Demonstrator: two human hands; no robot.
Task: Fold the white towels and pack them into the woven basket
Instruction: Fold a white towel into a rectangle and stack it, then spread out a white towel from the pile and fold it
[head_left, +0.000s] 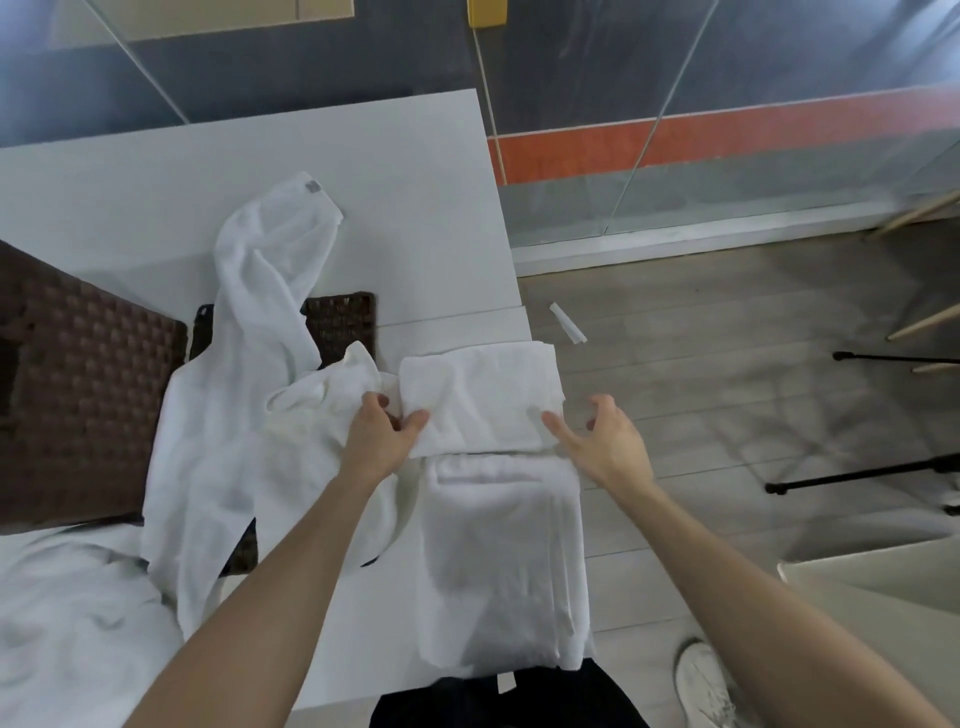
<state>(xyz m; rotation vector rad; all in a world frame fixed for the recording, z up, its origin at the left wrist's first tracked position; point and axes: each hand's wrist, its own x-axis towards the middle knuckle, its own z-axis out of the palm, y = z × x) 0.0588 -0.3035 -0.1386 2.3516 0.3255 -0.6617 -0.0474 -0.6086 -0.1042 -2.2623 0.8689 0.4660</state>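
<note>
The step in hand was the folding of one towel; nothing was packed yet. The long towel (483, 410) lay at the near right corner of the desk (415, 182), its far end doubled back into a flat flap and its near end hanging over the desk edge toward the person. The left hand (387, 431) pinched the flap's left edge between thumb and fingers. The right hand (605, 436) hovered at the flap's right edge with its fingers spread and relaxed, grasping nothing; the forefinger tip seemed just to touch the cloth.

The woven basket (78, 405) stood at the left of the desk, well apart from the long towel. A draped towel (249, 322), unfolded, sprawled across a smaller woven piece (340, 319) just beside the left hand, and a crumpled towel (67, 623) lay at the near left. Whether the smaller piece was a lid or a second basket could not be told.

As a judgement, the task was early: one towel half folded, two untouched. The next move called for the right hand to grasp its edge so that both sides travelled level, then for the hanging length to be brought up and squared before the bundle went left to the basket, past the draped towel
</note>
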